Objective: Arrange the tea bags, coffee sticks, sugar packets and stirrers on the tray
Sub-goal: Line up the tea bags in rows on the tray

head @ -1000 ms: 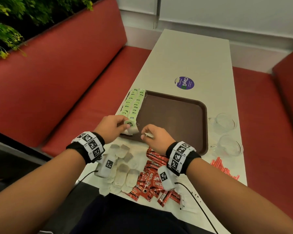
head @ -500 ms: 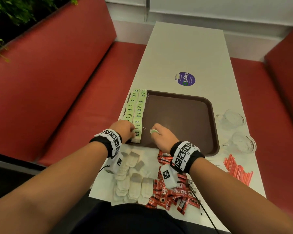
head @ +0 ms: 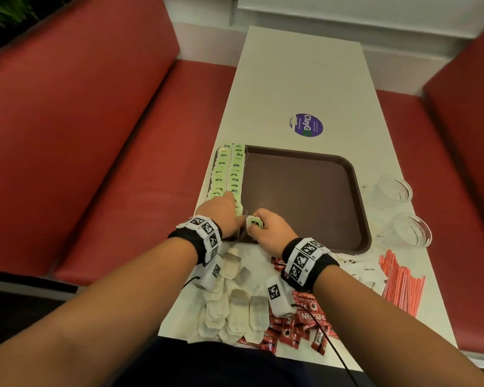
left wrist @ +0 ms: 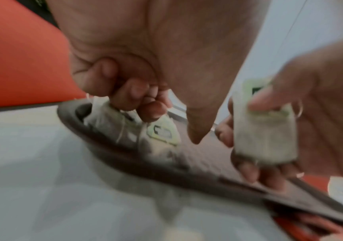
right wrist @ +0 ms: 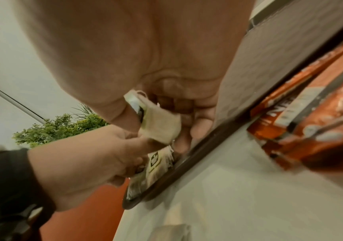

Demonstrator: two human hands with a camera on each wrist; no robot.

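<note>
A brown tray (head: 305, 196) lies on the white table, with two rows of green-tagged tea bags (head: 229, 171) along its left side. My left hand (head: 222, 215) is at the near end of those rows. Its curled fingers (left wrist: 145, 104) press on the nearest tea bag (left wrist: 162, 132), and the thumb is apart from them. My right hand (head: 267, 233), just to the right over the tray's near-left corner, pinches one tea bag (head: 254, 222) between thumb and fingers. That tea bag (left wrist: 264, 133) (right wrist: 160, 128) is held clear of the tray.
Loose tea bags (head: 235, 305) and red coffee sticks (head: 302, 322) are piled on the table in front of the tray. White sugar packets (head: 370, 275) and red stirrers (head: 403, 286) lie at the near right. Two glass cups (head: 394, 189) stand right of the tray. Red benches flank the table.
My left hand set its tea bag at the near end of the row and stays on it. My right hand now holds a whole tea bag up beside the left hand.
</note>
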